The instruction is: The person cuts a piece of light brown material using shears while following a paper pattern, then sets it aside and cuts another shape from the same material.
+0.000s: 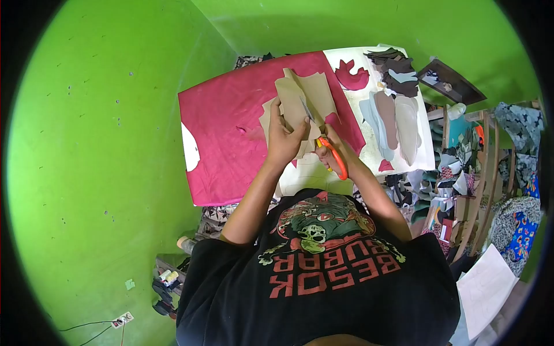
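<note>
My left hand [284,137] is closed on a tan sheet [290,92], thumb on the near face, holding it up over the table. The sheet looks like stiff paper or thin leather. In my right hand [329,151] is a pair of scissors [339,164] with orange and yellow handles. Their blades lie against the tan sheet, close to my left thumb, and are partly hidden by it. More tan pieces [323,92] with jagged edges spread behind and below the held part. Under them a large crimson sheet [222,121] covers much of the table.
At the table's right lie grey and brown sole-shaped pieces [385,115], a pile of dark cut pieces [398,72] and a crimson scrap [352,76]. Beyond that edge stand cluttered wooden racks [482,173]. Green walls [115,144] close in the left and back.
</note>
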The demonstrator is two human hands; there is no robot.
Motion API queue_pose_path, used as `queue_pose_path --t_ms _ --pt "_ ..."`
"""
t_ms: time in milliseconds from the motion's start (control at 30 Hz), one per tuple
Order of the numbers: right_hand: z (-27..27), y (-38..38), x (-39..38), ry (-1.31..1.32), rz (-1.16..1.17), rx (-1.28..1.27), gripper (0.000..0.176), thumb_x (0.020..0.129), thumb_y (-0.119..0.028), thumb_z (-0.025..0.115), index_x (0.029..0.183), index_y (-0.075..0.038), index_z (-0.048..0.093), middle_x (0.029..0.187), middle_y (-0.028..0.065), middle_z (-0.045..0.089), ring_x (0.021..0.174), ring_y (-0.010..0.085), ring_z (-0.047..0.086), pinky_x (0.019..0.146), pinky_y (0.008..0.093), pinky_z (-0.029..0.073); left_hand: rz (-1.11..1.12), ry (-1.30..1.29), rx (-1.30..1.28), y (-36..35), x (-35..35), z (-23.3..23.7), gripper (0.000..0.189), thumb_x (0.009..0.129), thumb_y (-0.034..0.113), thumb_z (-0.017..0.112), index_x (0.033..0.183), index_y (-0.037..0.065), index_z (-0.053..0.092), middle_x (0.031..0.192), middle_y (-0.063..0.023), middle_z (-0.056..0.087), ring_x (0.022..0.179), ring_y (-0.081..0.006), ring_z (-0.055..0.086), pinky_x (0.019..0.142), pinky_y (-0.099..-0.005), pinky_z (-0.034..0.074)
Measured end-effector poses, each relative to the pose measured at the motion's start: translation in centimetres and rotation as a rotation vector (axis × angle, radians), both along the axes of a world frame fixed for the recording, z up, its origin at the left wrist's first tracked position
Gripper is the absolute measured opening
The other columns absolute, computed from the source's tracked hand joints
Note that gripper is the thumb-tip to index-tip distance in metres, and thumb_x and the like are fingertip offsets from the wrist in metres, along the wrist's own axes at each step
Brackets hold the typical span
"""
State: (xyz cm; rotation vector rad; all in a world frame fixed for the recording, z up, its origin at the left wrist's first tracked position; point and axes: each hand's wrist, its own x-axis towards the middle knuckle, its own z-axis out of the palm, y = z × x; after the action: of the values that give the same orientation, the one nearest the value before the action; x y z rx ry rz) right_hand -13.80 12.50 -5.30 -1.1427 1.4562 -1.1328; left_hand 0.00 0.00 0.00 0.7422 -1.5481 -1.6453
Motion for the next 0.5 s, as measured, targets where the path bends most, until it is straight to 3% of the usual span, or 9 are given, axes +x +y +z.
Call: queue_pose_path --t_ms 167,400,467,500 --pt "0.9 0.5 0.3 -0.011 0.020 0.052 0.087 0.093 -0.072 0.058 0.144 -0.007 0.032 0.079 0.0025 0.052 0.063 0.0129 0.051 0.056 0.0296 0.047 0.003 -0.003 0.016 0.5 0.2 0.8 0.074 0.093 -0.007 0.064 0.153 0.005 0.021 0.126 -0.0215 0.063 0.113 -0.0256 0.067 0.094 -0.0360 0.057" --pt "0.8 0.3 0.3 -0.040 0.013 -0.061 0.102 0.087 -0.081 0.055 0.153 -0.009 0.026 0.078 0.0019 0.052 0.062 0.0131 0.051 0.058 0.0299 0.048 -0.018 0.017 0.013 0.7 -0.1 0.8 0.072 0.096 -0.004 0.063 0.153 0.005 0.020 0.130 -0.0219 0.062 0.117 -0.0256 0.067 0.097 -0.0378 0.057" --pt "3.3 0.4 0.1 -0.060 0.108 0.093 0.095 0.088 -0.084 0.045 0.131 0.000 0.034 0.082 0.0099 0.059 0.062 0.0206 0.060 0.058 0.0353 0.050 -0.023 0.028 0.062 0.8 0.0 0.8 0.072 0.096 -0.003 0.064 0.153 0.004 0.020 0.130 -0.0219 0.062 0.116 -0.0256 0.067 0.097 -0.0377 0.057" --pt "3.2 0.3 0.3 -0.061 0.108 0.092 0.095 0.088 -0.084 0.045 0.131 0.000 0.034 0.082 0.0099 0.059 0.062 0.0206 0.060 0.058 0.0353 0.050 -0.023 0.027 0.062 0.7 0.0 0.7 0.072 0.096 -0.003 0.064 0.153 0.004 0.020 0.130 -0.0219 0.062 0.116 -0.0256 0.067 0.097 -0.0377 0.057"
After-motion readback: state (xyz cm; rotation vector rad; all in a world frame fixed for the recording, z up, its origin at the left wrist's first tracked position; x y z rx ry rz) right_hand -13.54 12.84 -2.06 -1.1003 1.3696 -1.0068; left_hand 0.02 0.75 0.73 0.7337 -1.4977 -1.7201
